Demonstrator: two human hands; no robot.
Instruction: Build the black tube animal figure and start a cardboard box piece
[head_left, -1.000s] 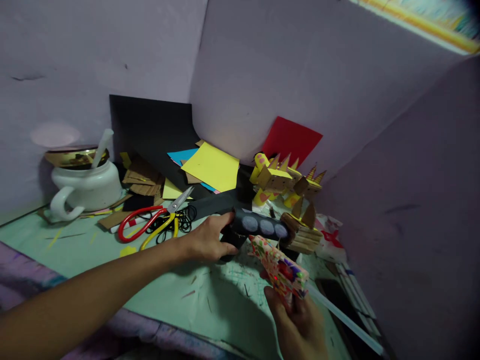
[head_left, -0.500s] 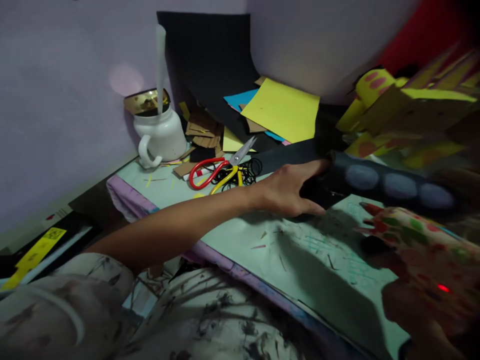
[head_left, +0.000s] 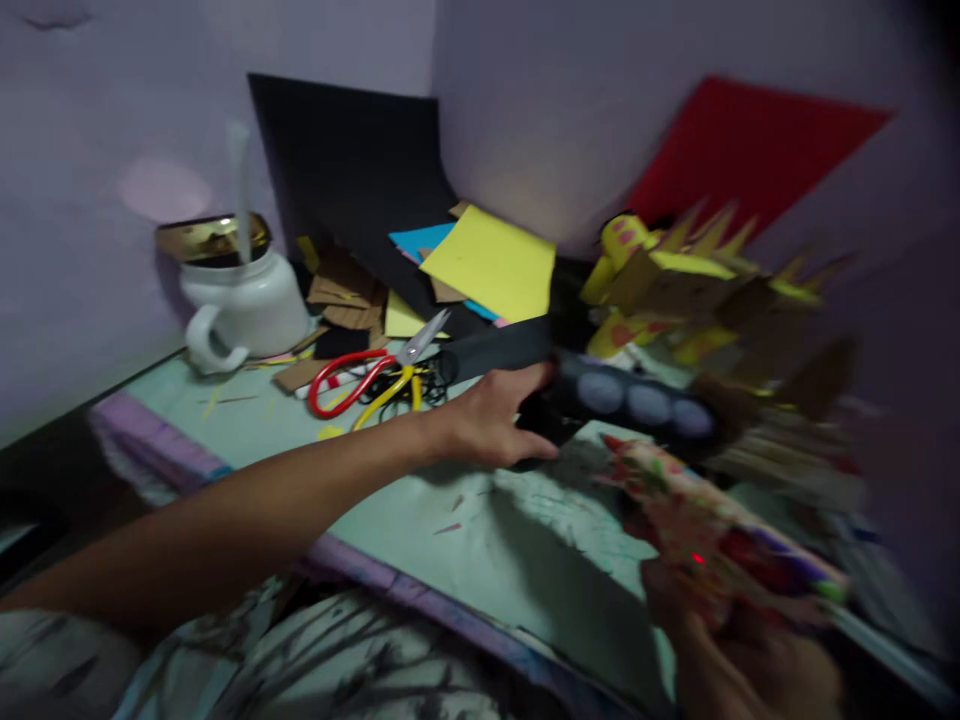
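Observation:
My left hand (head_left: 495, 415) reaches across the tabletop, its fingers and thumb around one end of a black paper tube (head_left: 630, 392) with pale oval patches on its side. The dark part between my fingers is hard to make out. At the lower right, my right hand (head_left: 742, 650) is closed around a flower-patterned glue gun (head_left: 720, 530), blurred, with a small red light on its body. Its tip points left, just below the tube. Left of my left hand lie scissors (head_left: 375, 380) with one red and one yellow handle, on a tangle of black cord (head_left: 431, 380).
A white mug (head_left: 247, 305) with a stick in it stands at the back left. Cardboard scraps (head_left: 345, 285), a yellow sheet (head_left: 495, 262) and a black sheet (head_left: 345, 150) lie or lean behind. Yellow-and-brown cardboard figures (head_left: 675, 290) and a red sheet (head_left: 757, 150) are at the back right.
The view has swung right, so everything sits further left and more of the cardboard figures and red sheet shows. Both hands keep their holds, in much the same places over the table.

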